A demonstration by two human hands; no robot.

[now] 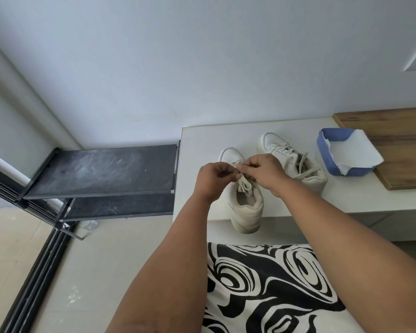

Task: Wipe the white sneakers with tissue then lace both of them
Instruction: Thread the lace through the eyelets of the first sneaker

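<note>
Two white sneakers stand on a white bench (pixel 202 143). The near sneaker (pixel 246 207) points away from me, its heel hanging over the bench's front edge. Above its tongue my left hand (pixel 213 179) and my right hand (pixel 264 171) both pinch its cream lace (pixel 245 183); a loop of lace hangs down over the opening. The far sneaker (pixel 296 159) sits to the right, its lace threaded with loose ends lying across its opening. A blue tissue box (pixel 346 152) with white tissue sticking out stands right of it.
A wooden board (pixel 399 145) lies on the bench at the far right, under the tissue box's edge. A black metal shoe rack (pixel 101 174) with two shelves stands left of the bench. A black-and-white patterned cloth (pixel 269 289) covers my lap. The floor is tiled.
</note>
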